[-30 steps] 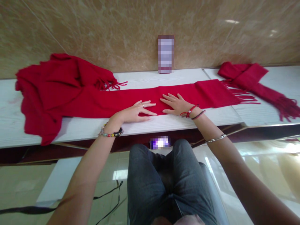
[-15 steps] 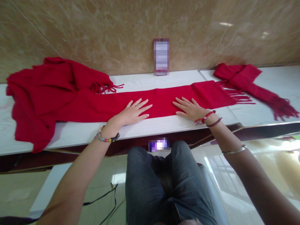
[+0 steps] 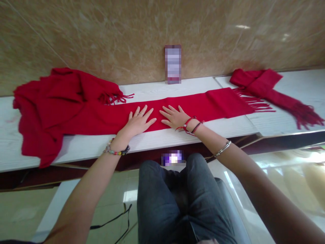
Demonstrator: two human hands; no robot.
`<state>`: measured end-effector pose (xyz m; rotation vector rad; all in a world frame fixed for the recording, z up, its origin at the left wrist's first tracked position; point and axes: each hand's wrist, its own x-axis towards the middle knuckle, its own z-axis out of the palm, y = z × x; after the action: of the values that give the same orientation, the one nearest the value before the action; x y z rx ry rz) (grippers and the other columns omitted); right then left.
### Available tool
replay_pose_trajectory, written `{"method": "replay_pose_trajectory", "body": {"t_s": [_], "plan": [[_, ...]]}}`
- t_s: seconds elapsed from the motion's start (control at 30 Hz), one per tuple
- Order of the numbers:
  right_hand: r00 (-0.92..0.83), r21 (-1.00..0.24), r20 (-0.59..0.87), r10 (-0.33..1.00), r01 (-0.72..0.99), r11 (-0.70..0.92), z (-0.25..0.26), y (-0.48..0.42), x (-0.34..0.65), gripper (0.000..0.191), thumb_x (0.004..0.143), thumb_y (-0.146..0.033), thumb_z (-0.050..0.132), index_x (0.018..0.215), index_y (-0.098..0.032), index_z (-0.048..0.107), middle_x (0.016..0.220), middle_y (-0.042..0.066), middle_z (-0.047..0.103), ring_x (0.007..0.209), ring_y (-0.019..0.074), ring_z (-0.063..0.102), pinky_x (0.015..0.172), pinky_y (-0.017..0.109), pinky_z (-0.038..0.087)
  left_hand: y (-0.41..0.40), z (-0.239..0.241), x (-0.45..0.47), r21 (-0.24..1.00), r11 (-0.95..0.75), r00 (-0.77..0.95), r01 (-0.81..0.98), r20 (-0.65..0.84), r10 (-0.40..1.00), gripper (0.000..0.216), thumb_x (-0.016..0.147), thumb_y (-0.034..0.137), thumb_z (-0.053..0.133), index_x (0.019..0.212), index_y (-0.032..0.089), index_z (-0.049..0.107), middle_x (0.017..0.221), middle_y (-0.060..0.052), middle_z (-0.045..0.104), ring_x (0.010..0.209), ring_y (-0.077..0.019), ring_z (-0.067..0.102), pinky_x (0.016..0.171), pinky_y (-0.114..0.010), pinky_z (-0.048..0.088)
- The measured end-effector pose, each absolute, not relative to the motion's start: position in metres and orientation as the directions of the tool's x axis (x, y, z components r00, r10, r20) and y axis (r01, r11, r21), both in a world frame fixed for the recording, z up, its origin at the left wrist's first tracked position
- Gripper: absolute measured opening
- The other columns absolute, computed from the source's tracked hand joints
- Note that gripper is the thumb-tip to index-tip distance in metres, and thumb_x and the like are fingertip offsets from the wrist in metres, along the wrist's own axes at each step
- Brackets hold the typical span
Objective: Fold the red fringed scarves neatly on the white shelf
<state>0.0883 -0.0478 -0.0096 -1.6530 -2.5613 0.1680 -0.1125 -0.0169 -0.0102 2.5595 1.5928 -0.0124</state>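
A long red scarf (image 3: 198, 105) lies stretched across the white table, its fringed end to the right. At the left it runs into a bunched heap of red cloth (image 3: 61, 101) with a fringe at the back; whether both are one piece I cannot tell. My left hand (image 3: 138, 122) rests palm down on the flat stretch, fingers spread. Close beside it, my right hand (image 3: 176, 118) also lies flat on the cloth with its fingers apart. Neither hand grips anything.
Another red fringed scarf (image 3: 269, 88), folded and crossed over itself, lies at the right. A phone-like object (image 3: 173, 64), blurred out, leans on the marbled wall (image 3: 114, 37). The white table (image 3: 157, 87) has its front edge just before my knees.
My right hand has moved left along the scarf, nearer to my left hand. My left hand has shifted slightly left. The scarf stays stretched out.
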Motion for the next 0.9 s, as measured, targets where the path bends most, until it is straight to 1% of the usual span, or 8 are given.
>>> {"method": "replay_pose_trajectory", "body": {"t_s": [0.1, 0.23, 0.37, 0.43, 0.5, 0.63, 0.73, 0.9], "plan": [[-0.391, -0.091, 0.003, 0.92, 0.916, 0.39, -0.012, -0.053, 0.106, 0.053, 0.096, -0.041, 0.032, 0.145, -0.023, 0.033, 0.154, 0.007, 0.026, 0.141, 0.0289, 0.023, 0.111, 0.059, 0.021, -0.016, -0.01, -0.113, 0.098, -0.449, 0.456, 0.888, -0.06, 0.888, 0.062, 0.092, 0.058, 0.03, 0.148, 0.029, 0.028, 0.156, -0.008, 0.018, 0.142, -0.0379, 0.014, 0.108, -0.064, 0.017], [-0.306, -0.016, 0.025, 0.952, 0.952, 0.307, -0.021, -0.063, 0.177, 0.051, 0.096, -0.037, 0.032, 0.144, -0.021, 0.035, 0.153, 0.011, 0.028, 0.14, 0.0321, 0.026, 0.106, 0.061, 0.028, -0.015, -0.01, -0.113, 0.097, -0.448, 0.456, 0.889, -0.078, 0.887, 0.064, 0.092, 0.059, 0.028, 0.148, 0.029, 0.025, 0.157, -0.006, 0.016, 0.142, -0.0376, 0.013, 0.109, -0.062, 0.016], [-0.339, 0.09, 0.049, 0.939, 0.938, 0.334, -0.028, -0.063, 0.225, 0.045, 0.097, -0.033, 0.025, 0.132, -0.019, 0.05, 0.149, 0.014, 0.035, 0.139, 0.0347, 0.026, 0.098, 0.063, 0.036, -0.018, -0.008, -0.11, 0.066, -0.414, 0.419, 0.908, -0.117, 0.9, 0.062, 0.094, 0.057, 0.024, 0.149, 0.03, 0.021, 0.158, -0.003, 0.011, 0.144, -0.0338, 0.008, 0.112, -0.059, 0.013], [-0.296, 0.065, 0.094, 0.95, 0.955, 0.291, -0.026, -0.057, 0.218, 0.048, 0.097, -0.034, 0.024, 0.134, -0.013, 0.047, 0.148, 0.018, 0.036, 0.138, 0.0344, 0.028, 0.099, 0.06, 0.037, -0.021, -0.006, -0.108, 0.047, -0.399, 0.402, 0.916, -0.128, 0.907, 0.061, 0.094, 0.056, 0.023, 0.149, 0.03, 0.02, 0.158, -0.002, 0.01, 0.144, -0.0318, 0.007, 0.113, -0.057, 0.012], [-0.228, -0.017, 0.152, 0.962, 0.972, 0.233, -0.021, -0.048, 0.19, 0.056, 0.096, -0.038, 0.027, 0.141, -0.006, 0.037, 0.148, 0.023, 0.033, 0.138, 0.0335, 0.03, 0.103, 0.056, 0.035, -0.024, -0.003, -0.106, 0.033, -0.384, 0.385, 0.923, -0.127, 0.914, 0.062, 0.094, 0.057, 0.022, 0.149, 0.03, 0.02, 0.158, -0.002, 0.008, 0.144, -0.0317, 0.005, 0.113, -0.057, 0.012], [-0.389, -0.118, 0.196, 0.9, 0.902, 0.415, -0.011, -0.027, 0.113, 0.057, 0.096, -0.042, 0.03, 0.144, -0.01, 0.034, 0.151, 0.018, 0.029, 0.139, 0.0296, 0.028, 0.109, 0.053, 0.029, -0.028, -0.002, -0.105, 0.028, -0.325, 0.326, 0.945, -0.121, 0.938, 0.067, 0.092, 0.061, 0.022, 0.15, 0.028, 0.019, 0.159, -0.004, 0.005, 0.144, -0.036, 0.004, 0.111, -0.061, 0.012], [-0.439, -0.141, 0.118, 0.891, 0.881, 0.452, -0.012, -0.014, 0.078, 0.057, 0.095, -0.041, 0.033, 0.144, -0.013, 0.034, 0.152, 0.015, 0.029, 0.141, 0.0277, 0.026, 0.111, 0.051, 0.027, -0.028, -0.002, -0.105, 0.031, -0.307, 0.309, 0.951, -0.135, 0.942, 0.07, 0.091, 0.063, 0.021, 0.15, 0.027, 0.017, 0.158, -0.004, 0.006, 0.143, -0.0375, 0.006, 0.111, -0.062, 0.012], [-0.31, -0.106, 0.008, 0.951, 0.945, 0.309, -0.019, -0.004, 0.106, 0.058, 0.095, -0.039, 0.029, 0.145, -0.008, 0.032, 0.153, 0.016, 0.024, 0.142, 0.0284, 0.022, 0.112, 0.054, 0.023, -0.027, -0.002, -0.105, 0.043, -0.3, 0.303, 0.953, -0.145, 0.942, 0.07, 0.09, 0.065, 0.022, 0.15, 0.029, 0.017, 0.158, -0.003, 0.006, 0.143, -0.0393, 0.006, 0.111, -0.063, 0.011]]}}
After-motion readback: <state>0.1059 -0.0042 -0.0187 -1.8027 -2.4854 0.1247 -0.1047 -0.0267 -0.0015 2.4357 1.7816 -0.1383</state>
